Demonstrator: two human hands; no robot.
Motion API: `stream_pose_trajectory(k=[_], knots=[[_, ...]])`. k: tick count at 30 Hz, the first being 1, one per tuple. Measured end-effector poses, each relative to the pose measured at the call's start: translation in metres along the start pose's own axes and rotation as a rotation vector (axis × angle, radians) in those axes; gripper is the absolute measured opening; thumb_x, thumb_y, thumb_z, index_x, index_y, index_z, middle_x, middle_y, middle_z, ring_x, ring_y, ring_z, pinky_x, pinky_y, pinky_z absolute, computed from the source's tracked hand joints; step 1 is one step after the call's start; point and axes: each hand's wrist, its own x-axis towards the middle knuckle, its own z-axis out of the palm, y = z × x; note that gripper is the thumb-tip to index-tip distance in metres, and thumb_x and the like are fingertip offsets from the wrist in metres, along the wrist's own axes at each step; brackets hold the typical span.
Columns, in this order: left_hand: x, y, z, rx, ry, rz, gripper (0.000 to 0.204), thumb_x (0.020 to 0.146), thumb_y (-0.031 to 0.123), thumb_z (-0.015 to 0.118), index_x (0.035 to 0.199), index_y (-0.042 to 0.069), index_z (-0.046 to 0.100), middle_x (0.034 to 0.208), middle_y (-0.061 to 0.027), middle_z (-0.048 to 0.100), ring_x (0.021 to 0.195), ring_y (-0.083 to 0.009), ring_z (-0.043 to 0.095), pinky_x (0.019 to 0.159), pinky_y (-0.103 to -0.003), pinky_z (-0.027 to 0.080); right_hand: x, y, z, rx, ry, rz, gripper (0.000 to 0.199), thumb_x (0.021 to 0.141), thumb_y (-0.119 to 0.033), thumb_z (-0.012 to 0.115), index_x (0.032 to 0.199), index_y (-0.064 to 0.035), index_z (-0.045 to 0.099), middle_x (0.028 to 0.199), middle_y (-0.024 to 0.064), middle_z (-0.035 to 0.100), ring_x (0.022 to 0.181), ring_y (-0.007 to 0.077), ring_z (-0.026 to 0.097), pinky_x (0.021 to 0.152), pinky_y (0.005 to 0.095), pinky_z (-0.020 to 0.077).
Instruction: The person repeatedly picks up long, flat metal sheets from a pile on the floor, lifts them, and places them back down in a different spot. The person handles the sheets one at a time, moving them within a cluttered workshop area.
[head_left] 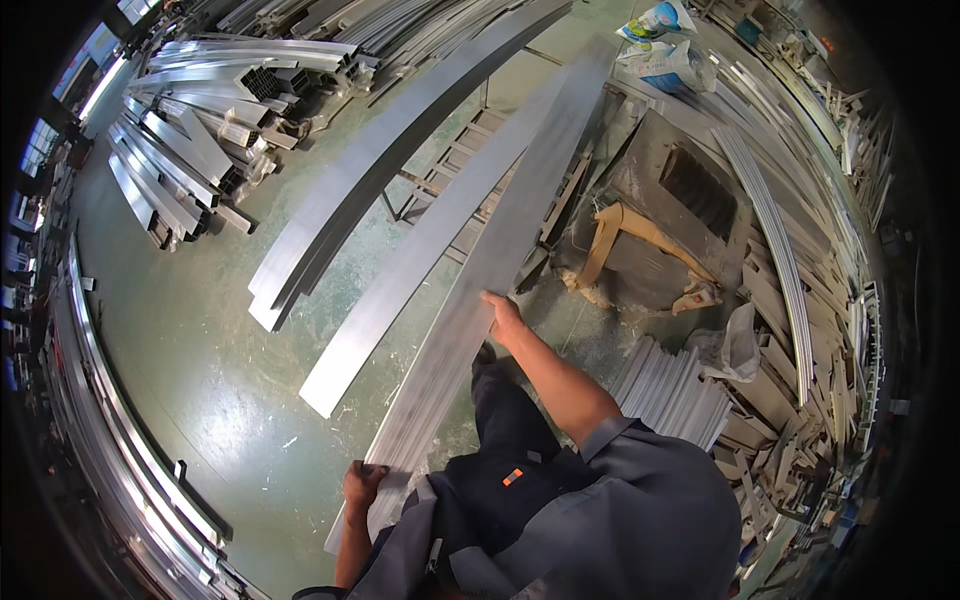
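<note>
A long, flat aluminium profile (455, 340) with lengthwise lines slants from beside my body toward the far middle. My left hand (362, 486) is closed around its left edge close to the near end. Farther along, my right hand (503, 318) grips the opposite edge, thumb on the upper face. The undersides of the profile and the fingers beneath it are hidden. Just left of it lies a second smooth aluminium profile (395, 285), apart from both hands at its near end. More profiles (345, 205) rest together farther left, across a metal rack (465, 150).
Bundles of metal tubes (190, 130) lie on the green floor (200, 340) at far left. To the right stands a dusty machine cover (670, 200) with a yellow bracket (610, 240). Stacked strips (670, 385) and a plastic bag (735, 345) sit near my right elbow.
</note>
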Motion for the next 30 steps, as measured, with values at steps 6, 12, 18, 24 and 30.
stream_pose_trajectory(k=[6, 12, 18, 24, 30], knots=[[0.151, 0.14, -0.01, -0.002, -0.112, 0.022, 0.057, 0.076, 0.05, 0.08, 0.092, -0.002, 0.063, 0.086, -0.021, 0.07, 0.082, -0.038, 0.068, 0.074, -0.046, 0.052, 0.143, -0.138, 0.021, -0.103, 0.078, 0.002, 0.046, 0.09, -0.025, 0.066, 0.129, -0.0018, 0.056, 0.122, 0.011, 0.063, 0.111, 0.0292, 0.061, 0.094, 0.0443, 0.0513], [0.277, 0.183, -0.014, 0.037, -0.164, 0.104, 0.058, 0.077, 0.051, 0.079, 0.09, -0.003, 0.063, 0.084, -0.0218, 0.069, 0.081, -0.038, 0.068, 0.075, -0.045, 0.052, 0.176, -0.195, 0.046, -0.465, 0.138, 0.07, 0.051, 0.09, -0.031, 0.068, 0.13, -0.0022, 0.057, 0.13, 0.0134, 0.06, 0.115, 0.0303, 0.06, 0.094, 0.0473, 0.0512], [0.321, 0.161, -0.034, 0.335, -0.042, 0.267, 0.063, 0.075, 0.041, 0.081, 0.117, -0.002, 0.062, 0.116, -0.0216, 0.059, 0.113, -0.0379, 0.054, 0.099, -0.046, 0.045, 0.098, -0.135, 0.039, -0.975, 0.01, 0.123, 0.058, 0.086, -0.032, 0.073, 0.134, -0.0023, 0.058, 0.12, 0.0134, 0.067, 0.116, 0.0279, 0.062, 0.094, 0.0453, 0.0507], [0.348, 0.2, -0.123, 0.312, 0.391, 0.472, 0.08, 0.071, 0.024, 0.085, 0.138, 0.007, 0.047, 0.133, -0.0171, 0.047, 0.125, -0.036, 0.046, 0.105, -0.047, 0.041, -0.03, -0.062, -0.089, -1.656, 0.002, 0.239, 0.06, 0.082, -0.034, 0.075, 0.127, 0.0044, 0.063, 0.113, 0.017, 0.07, 0.106, 0.0285, 0.066, 0.091, 0.04, 0.0516], [0.423, 0.163, -0.198, 0.519, 0.271, 0.125, 0.125, 0.059, 0.044, 0.092, 0.156, 0.008, 0.022, 0.158, -0.0306, 0.024, 0.146, -0.0457, 0.026, 0.117, -0.056, 0.025, -0.111, -0.053, -0.121, -1.816, -0.062, 0.789, 0.041, 0.081, -0.042, 0.071, 0.087, -0.0011, 0.074, 0.07, 0.0135, 0.068, 0.058, 0.025, 0.063, 0.059, 0.0386, 0.0529]])
